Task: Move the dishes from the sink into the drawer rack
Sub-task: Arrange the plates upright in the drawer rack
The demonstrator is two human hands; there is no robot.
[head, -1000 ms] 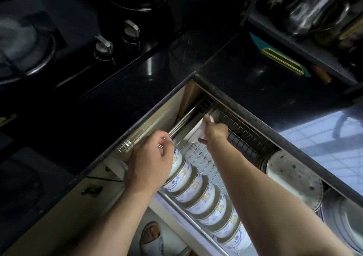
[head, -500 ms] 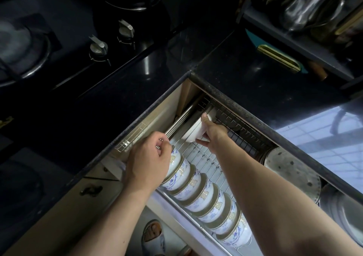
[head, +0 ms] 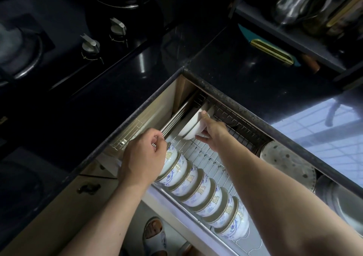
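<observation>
The drawer rack (head: 198, 153) is pulled out below the black counter. A row of several blue-and-white patterned bowls (head: 198, 187) stands on edge along its near side. My left hand (head: 143, 157) curls over the first bowl of that row, and thin metal sticks show between its fingers. My right hand (head: 213, 131) reaches to the rack's far corner and grips a plain white bowl (head: 191, 127) tilted on edge over the wires. The sink is out of view.
Flat plates (head: 286, 163) stand in the rack's right part under the counter edge (head: 255, 116). A gas hob with two knobs (head: 90, 45) lies at the upper left. A shelf with metal pots (head: 294, 4) is at the upper right. A slippered foot (head: 155, 234) shows below.
My right hand has kept hold of the white bowl at the rack's far corner with only a slight shift. My left hand stays on the first patterned bowl.
</observation>
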